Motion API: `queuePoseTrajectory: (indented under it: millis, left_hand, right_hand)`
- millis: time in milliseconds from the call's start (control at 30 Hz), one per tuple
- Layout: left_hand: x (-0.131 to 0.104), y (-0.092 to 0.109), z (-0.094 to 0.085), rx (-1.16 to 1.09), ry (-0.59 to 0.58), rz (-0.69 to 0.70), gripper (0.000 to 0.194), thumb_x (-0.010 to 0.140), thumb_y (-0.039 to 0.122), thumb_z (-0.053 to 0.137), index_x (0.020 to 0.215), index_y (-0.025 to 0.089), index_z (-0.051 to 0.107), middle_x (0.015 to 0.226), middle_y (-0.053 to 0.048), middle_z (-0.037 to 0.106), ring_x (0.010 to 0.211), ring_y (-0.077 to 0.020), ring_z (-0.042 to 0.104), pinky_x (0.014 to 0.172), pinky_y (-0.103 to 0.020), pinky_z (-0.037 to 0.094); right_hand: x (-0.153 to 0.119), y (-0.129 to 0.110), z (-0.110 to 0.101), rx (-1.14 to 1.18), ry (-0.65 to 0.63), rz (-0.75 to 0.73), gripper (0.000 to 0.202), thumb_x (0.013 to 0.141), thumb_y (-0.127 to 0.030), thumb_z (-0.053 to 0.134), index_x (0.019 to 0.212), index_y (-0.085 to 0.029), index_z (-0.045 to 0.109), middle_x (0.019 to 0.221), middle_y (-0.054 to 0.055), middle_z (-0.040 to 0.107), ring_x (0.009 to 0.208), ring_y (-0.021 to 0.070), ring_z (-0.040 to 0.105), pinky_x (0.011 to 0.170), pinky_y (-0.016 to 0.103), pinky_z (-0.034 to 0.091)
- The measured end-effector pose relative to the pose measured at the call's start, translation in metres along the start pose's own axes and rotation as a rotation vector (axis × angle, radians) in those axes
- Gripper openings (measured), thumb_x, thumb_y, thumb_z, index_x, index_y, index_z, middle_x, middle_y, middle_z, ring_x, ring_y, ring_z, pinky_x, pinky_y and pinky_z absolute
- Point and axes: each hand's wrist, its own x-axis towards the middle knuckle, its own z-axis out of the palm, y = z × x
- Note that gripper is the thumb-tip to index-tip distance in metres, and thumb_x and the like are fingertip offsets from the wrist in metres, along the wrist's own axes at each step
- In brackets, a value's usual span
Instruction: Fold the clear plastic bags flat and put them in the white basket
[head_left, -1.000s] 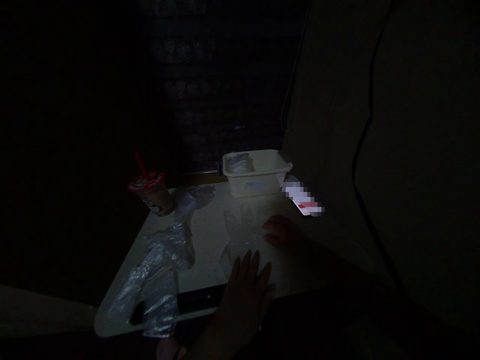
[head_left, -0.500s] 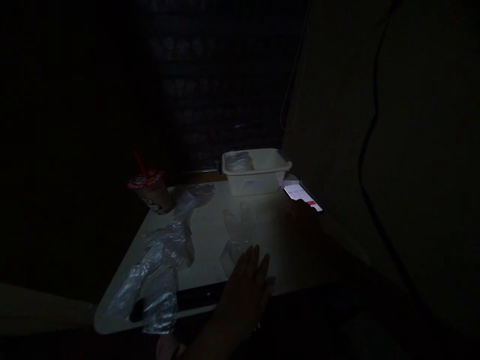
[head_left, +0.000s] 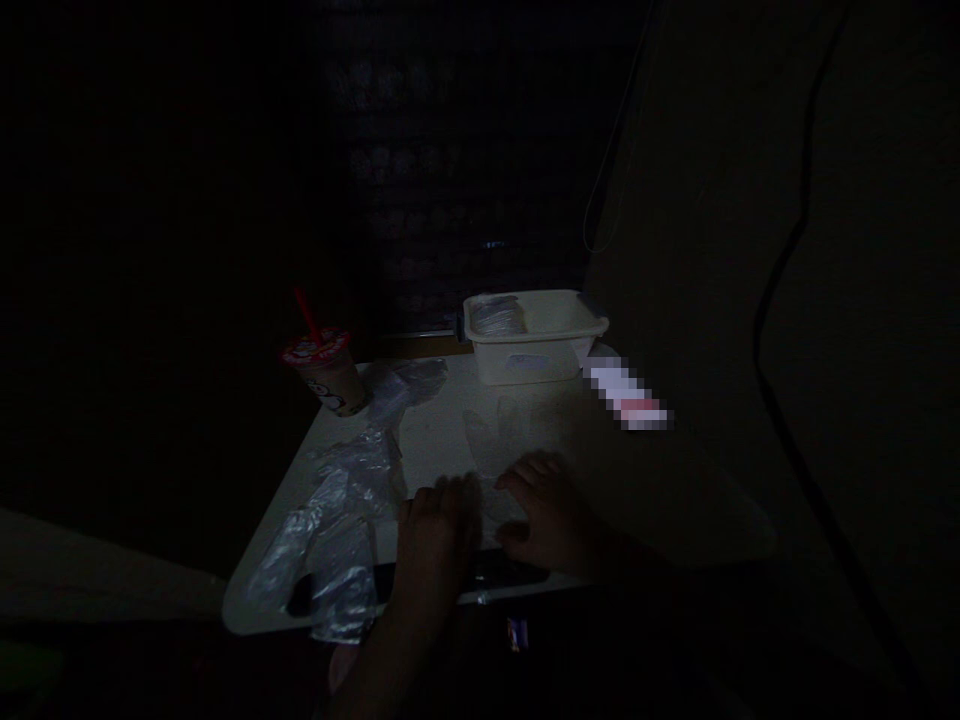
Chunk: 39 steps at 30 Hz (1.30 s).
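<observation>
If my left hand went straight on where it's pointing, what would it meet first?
Your left hand would likely meet the clear plastic in front of the tub first; the dark makes depth unclear.

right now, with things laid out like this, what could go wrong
The crumpled clear plastic hangs over the near edge of the table, close beside the left forearm, so a sweep of the left hand might drag it off.

The cup with the red straw stands by the table's left edge; a knock could tip it.

The light is dim, so the thin clear plastic ahead of the right hand might be misjudged.
</observation>
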Motion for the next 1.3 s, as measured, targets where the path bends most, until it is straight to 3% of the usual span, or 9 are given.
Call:
queuePoseTrajectory:
  millis: [67,200,333,433,633,1033,1300]
  left_hand:
    - [0.006,0.004,0.000,-0.020,-0.014,0.014,0.032,0.074,0.014,0.040,0.104,0.016,0.049,0.095,-0.007,0.057,0.077,-0.0204,0.053,0.065,-0.033,0.039]
    - [0.014,0.007,0.000,-0.111,0.039,0.016,0.026,0.076,0.017,0.039,0.099,0.014,0.050,0.088,-0.007,0.059,0.075,-0.0190,0.052,0.066,-0.031,0.039]
    - [0.013,0.012,0.000,-0.107,0.062,-0.029,0.027,0.077,0.026,0.039,0.098,0.013,0.050,0.086,-0.008,0.058,0.078,-0.0218,0.051,0.067,-0.034,0.038]
    - [0.010,0.015,0.002,-0.085,0.032,-0.050,0.030,0.076,0.025,0.040,0.102,0.013,0.048,0.089,-0.008,0.057,0.079,-0.0223,0.050,0.067,-0.035,0.038]
    - [0.005,0.017,0.008,-0.081,-0.013,0.035,0.036,0.074,0.017,0.040,0.110,0.015,0.043,0.101,-0.008,0.053,0.084,-0.0218,0.049,0.070,-0.035,0.038]
    - [-0.008,0.025,-0.001,-0.021,-0.077,0.104,0.038,0.074,0.010,0.037,0.112,0.015,0.041,0.097,-0.008,0.055,0.083,-0.0225,0.052,0.064,-0.036,0.041]
    - [-0.024,0.024,-0.007,-0.243,-0.115,0.102,0.051,0.065,0.005,0.039,0.114,0.017,0.041,0.109,-0.007,0.052,0.096,-0.0214,0.048,0.077,-0.036,0.040]
  right_hand:
    - [0.002,-0.006,0.003,-0.041,-0.008,0.031,0.033,0.058,-0.032,0.058,0.087,-0.017,0.054,0.084,0.006,0.054,0.085,0.0213,0.043,0.078,0.036,0.030]
    - [0.011,-0.001,0.004,-0.121,-0.014,0.011,0.010,0.069,-0.018,0.047,0.075,-0.018,0.054,0.077,0.004,0.053,0.079,0.0175,0.044,0.073,0.032,0.031]
    - [0.019,0.015,-0.001,-0.135,0.009,-0.030,0.016,0.075,-0.015,0.040,0.069,-0.017,0.055,0.073,0.004,0.052,0.073,0.0147,0.044,0.068,0.027,0.033]
    - [0.020,0.029,-0.004,-0.126,0.009,-0.041,0.018,0.077,-0.017,0.040,0.069,-0.016,0.056,0.075,0.004,0.053,0.073,0.0145,0.044,0.067,0.026,0.034]
    - [0.017,0.049,0.001,-0.099,-0.012,-0.030,0.018,0.076,-0.017,0.042,0.070,-0.015,0.059,0.077,0.005,0.056,0.074,0.0149,0.045,0.068,0.027,0.036]
    - [0.020,0.063,0.013,0.050,0.099,0.076,0.017,0.073,-0.011,0.043,0.073,-0.015,0.059,0.079,0.005,0.056,0.079,0.0151,0.047,0.072,0.027,0.038]
    - [0.019,0.070,0.019,0.159,0.193,0.112,0.020,0.067,-0.006,0.042,0.071,-0.016,0.058,0.078,0.006,0.056,0.080,0.0159,0.048,0.073,0.030,0.040]
